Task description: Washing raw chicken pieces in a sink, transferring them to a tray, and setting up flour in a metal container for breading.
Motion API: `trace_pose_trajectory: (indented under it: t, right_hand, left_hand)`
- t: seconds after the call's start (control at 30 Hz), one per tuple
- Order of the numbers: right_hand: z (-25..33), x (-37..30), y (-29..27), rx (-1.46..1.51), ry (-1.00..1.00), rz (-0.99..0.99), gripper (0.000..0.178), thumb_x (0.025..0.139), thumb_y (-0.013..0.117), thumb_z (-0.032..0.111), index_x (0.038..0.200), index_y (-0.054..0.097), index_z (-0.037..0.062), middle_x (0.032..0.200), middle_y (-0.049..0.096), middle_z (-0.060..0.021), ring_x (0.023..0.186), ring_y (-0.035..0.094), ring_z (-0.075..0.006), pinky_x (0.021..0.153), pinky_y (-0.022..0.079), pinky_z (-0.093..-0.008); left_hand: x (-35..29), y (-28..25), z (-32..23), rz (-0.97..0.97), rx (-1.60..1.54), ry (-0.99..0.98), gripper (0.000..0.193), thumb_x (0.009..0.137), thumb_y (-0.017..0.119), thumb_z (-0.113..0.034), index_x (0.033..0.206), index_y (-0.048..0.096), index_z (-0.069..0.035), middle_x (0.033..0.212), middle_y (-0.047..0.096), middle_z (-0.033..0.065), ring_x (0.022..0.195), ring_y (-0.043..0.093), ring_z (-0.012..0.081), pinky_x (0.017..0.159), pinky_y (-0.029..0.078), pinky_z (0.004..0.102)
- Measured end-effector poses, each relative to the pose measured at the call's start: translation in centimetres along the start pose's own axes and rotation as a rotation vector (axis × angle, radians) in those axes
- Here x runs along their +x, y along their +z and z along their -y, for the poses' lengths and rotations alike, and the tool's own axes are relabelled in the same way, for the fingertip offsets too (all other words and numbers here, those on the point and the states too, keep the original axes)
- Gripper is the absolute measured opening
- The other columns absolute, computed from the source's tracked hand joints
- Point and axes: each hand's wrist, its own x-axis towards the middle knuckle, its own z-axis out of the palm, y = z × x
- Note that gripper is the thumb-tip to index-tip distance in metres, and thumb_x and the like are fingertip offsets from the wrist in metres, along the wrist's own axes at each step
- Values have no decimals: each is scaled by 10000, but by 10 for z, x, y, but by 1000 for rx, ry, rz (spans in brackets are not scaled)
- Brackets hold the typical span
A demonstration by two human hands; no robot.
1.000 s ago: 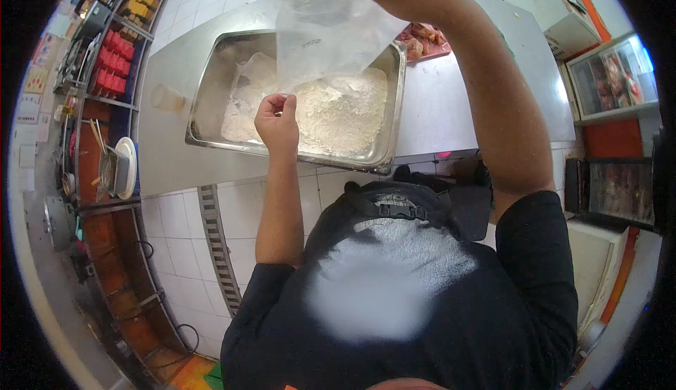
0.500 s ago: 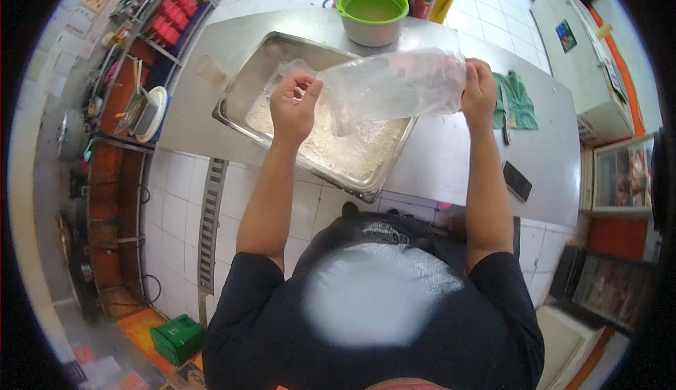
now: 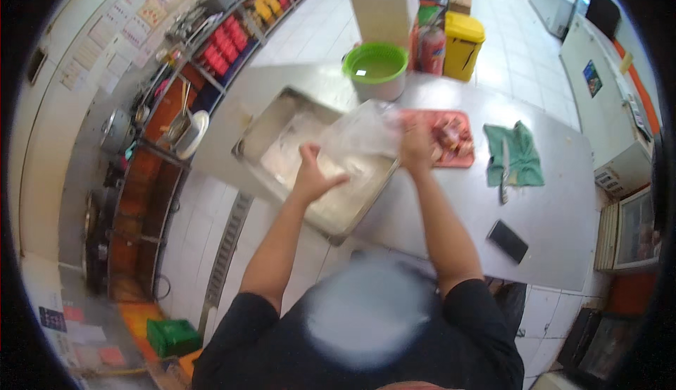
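A deep steel tray [image 3: 257, 126] with white, flour-like powder [image 3: 299, 136] in it lies on the metal table. Over its right side hangs a clear plastic bag [image 3: 362, 129], crumpled and see-through. My right hand [image 3: 415, 143], smeared by motion, grips the bag at its right end. Above the tray's near side, my left hand [image 3: 313, 179] has its thumb stretched away from its fingers and holds nothing. Right of the bag, a red tray [image 3: 461, 160] carries pieces of raw-looking meat [image 3: 451, 135]; its left edge is partly hidden by my right hand.
Behind the trays stands a pale tub [image 3: 380, 89] with a green strainer [image 3: 375, 63]. To the right lie a green cloth [image 3: 524, 154], a knife [image 3: 505, 168] across it, and a dark phone [image 3: 507, 241]. A fire extinguisher [image 3: 431, 51] and yellow bin [image 3: 463, 45] stand beyond the table.
My left hand has come off the bag and spread. My right hand has shifted left with the bag, which is more bunched, uncovering the red tray. The view has tilted.
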Motion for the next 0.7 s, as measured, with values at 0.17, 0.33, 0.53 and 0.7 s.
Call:
trace_pose_trajectory:
  t: [0.17,0.33,0.53,0.7]
  right_hand:
    - [67,-39,81,-184,-49,404,284,928,370,270,902,513,26,854,559,-216,806,535,-388,695,408,-433]
    - [72,-60,100,-146,-158,617,189,817,509,128,967,528,14,965,562,-217,950,528,-373,812,413,-409]
    - [82,-60,84,-573,-293,824,445,707,595,20,1131,473,76,1249,430,-230,1188,392,-388,948,368,-428]
    - [27,-64,107,-489,-180,580,389,745,559,29,1127,481,29,1047,541,-232,1022,509,-395,837,413,-402]
  left_hand:
    - [-10,23,-31,-14,-98,-180,966,672,775,-210,1353,117,-19,1202,461,168,1160,420,266,985,318,370]
    - [10,48,33,-183,-444,-160,364,802,538,-20,1153,443,-15,1113,512,103,1057,496,193,909,391,327]
    - [0,28,15,-187,-638,-236,360,767,414,4,1120,479,-29,1121,521,66,1035,500,164,916,381,298]
    - [-24,-12,34,92,-418,-10,409,823,467,-187,1199,502,-31,1253,467,128,1197,382,274,1037,215,353]
